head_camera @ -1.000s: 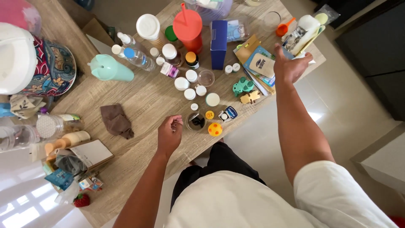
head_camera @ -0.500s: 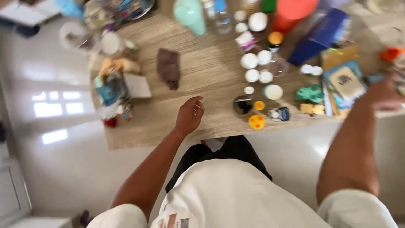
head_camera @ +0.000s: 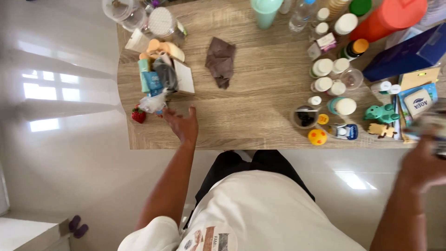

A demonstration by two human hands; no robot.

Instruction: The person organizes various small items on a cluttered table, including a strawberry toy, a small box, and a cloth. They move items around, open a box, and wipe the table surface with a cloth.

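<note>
Head view is showing the left hand (head_camera: 183,124), fingers apart, reaching toward the wrapper (head_camera: 152,104) at the tabletop's (head_camera: 260,125) left, needing a pinch next.

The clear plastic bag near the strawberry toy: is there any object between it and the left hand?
Nothing visible. The left hand rests on the table with fingers almost touching the clear plastic bag. The strawberry toy lies off to the side.
</note>
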